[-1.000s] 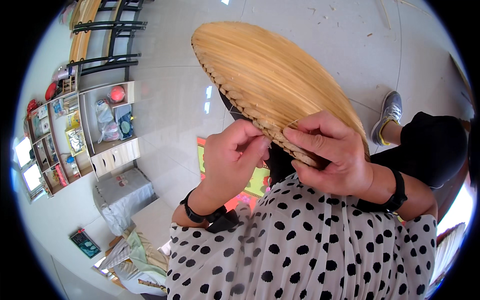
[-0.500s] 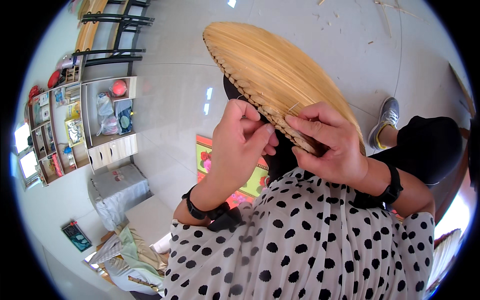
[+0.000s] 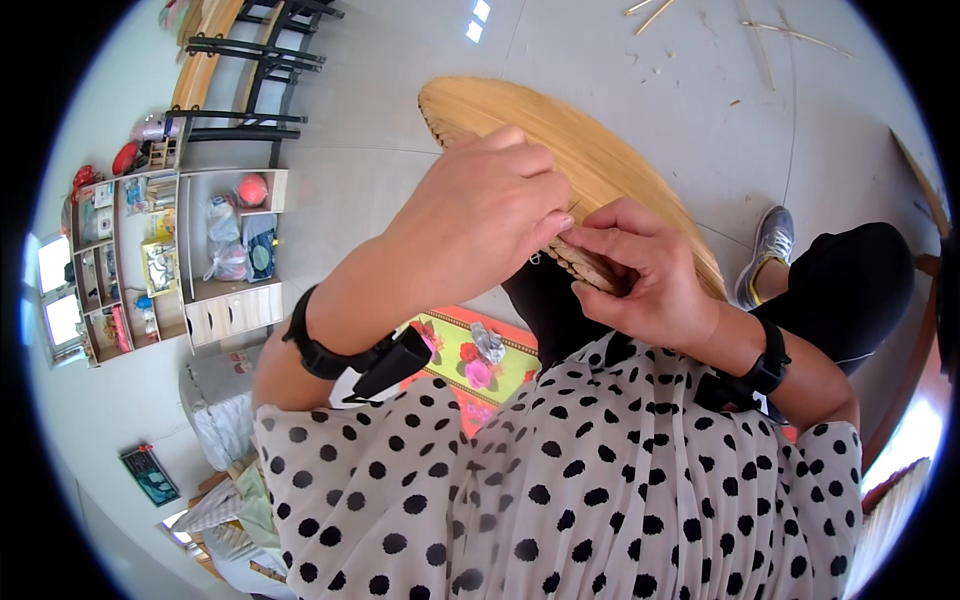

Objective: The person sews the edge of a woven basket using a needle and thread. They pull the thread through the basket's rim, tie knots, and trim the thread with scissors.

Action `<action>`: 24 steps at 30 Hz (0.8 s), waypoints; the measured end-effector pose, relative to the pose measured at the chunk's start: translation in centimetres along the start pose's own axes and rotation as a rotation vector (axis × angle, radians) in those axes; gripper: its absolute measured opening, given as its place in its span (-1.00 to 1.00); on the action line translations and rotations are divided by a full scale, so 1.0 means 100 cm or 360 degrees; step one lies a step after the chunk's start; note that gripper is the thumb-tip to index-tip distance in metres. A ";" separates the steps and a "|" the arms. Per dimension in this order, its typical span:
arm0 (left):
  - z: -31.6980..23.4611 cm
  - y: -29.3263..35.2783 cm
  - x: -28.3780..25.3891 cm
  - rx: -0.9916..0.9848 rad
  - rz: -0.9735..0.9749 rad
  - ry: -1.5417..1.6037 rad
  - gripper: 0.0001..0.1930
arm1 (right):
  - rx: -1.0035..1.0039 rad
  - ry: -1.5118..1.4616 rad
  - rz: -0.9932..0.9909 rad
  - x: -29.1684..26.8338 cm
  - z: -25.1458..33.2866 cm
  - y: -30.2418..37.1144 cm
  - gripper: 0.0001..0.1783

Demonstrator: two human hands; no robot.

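A flat, oval, straw-coloured piece (image 3: pixel 590 150) of fine lengthwise strands slants across my lap, its far end to the upper left. A thick braided edge (image 3: pixel 585 266) runs along its near side. My right hand (image 3: pixel 650 275) is closed on this edge, thumb below and fingers above. Beside it, my left hand (image 3: pixel 485 205) reaches over the edge with its back up. Its fingers are bent together, and the thumb and index tips meet close to my right fingertips. Whatever they pinch is too small or hidden to make out.
A bright floral mat (image 3: pixel 485 360) lies on the floor below my left forearm. Loose straw stalks (image 3: pixel 795 37) and bits litter the tiles at the upper right. At the left stand a shelf unit (image 3: pixel 235 290) and black-legged furniture (image 3: pixel 250 125). My shoe (image 3: pixel 772 250) is at the right.
My left hand has moved up and over the braided edge, turning its back up and covering part of the edge. My right hand keeps its hold. The straw piece has tilted slightly.
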State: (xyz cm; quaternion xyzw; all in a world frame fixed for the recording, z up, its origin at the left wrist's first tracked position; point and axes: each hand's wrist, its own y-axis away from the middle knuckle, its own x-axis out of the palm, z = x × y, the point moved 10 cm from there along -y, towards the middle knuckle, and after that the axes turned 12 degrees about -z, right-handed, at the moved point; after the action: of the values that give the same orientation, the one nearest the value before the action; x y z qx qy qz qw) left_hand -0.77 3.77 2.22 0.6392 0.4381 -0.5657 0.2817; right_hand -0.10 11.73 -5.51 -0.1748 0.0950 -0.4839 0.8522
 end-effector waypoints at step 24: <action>-0.001 -0.111 -0.034 0.0080 -0.0346 0.0702 -0.79 | 0.0126 0.0013 0.0035 -0.003 -0.004 0.001 -0.54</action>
State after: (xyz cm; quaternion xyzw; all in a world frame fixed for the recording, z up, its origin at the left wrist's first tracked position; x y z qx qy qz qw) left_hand -10.44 8.10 7.02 0.7031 0.5411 -0.4502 0.1007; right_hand -0.30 11.98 -5.96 -0.1379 0.0809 -0.4786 0.8633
